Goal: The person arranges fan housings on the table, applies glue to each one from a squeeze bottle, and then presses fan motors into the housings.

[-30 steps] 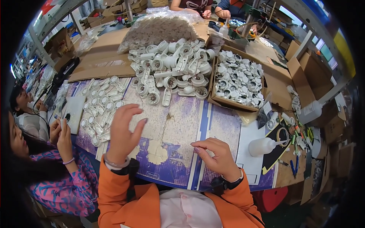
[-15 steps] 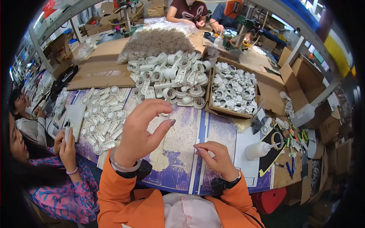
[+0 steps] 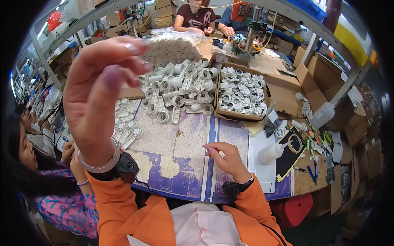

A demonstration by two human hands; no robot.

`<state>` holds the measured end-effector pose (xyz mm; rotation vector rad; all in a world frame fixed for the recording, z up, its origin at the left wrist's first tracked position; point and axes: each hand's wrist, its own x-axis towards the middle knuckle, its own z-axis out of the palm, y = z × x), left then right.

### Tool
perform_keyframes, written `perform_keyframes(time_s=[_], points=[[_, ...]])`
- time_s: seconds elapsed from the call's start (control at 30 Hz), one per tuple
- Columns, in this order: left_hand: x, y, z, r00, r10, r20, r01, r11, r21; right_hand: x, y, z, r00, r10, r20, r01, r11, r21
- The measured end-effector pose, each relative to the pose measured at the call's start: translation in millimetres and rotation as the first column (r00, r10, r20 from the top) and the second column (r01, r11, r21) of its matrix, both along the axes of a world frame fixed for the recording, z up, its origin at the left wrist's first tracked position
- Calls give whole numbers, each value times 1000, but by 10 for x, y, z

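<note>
The left hand [image 3: 91, 98] and right hand [image 3: 228, 159] had digits parted, the left obscuring white parts [image 3: 126, 132]. A cardboard box [image 3: 238, 117] held white caps [image 3: 242, 92].

Beyond the right hand [image 3: 225, 158], the worn purple tabletop [image 3: 191, 135] bears a cardboard box [image 3: 238, 116] and a heap of white fittings [image 3: 180, 88]; right of that hand, a white sheet [image 3: 261, 177]. Behind the left hand [image 3: 96, 94], partly hidden, apparently lie more white pieces [image 3: 130, 132].
</note>
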<state>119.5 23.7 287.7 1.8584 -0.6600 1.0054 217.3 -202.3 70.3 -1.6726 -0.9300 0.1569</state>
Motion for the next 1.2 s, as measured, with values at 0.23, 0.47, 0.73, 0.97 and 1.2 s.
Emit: perform_keyframes(time_s=[0.23,0.47,0.73,0.97,1.2], points=[[45,296,-994,969,-245,25,219,812,-541,-6,11,-28,999,5,41,-5,1000,-17],[265,458,-1618,964,-252,-82,128,715,-687,79,40,-28,998,-50,33,52,997,-50],[443,593,-2040,970,-119,-213,-62,723,-688,46,79,-59,995,-92,46,95,993,-64],[404,532,-2099,950,51,-309,-224,800,-557,40,95,-111,993,-102,-56,96,991,-93],[392,536,-2094,949,17,-315,-209,781,-588,41,259,344,983,7,186,37,972,-232]])
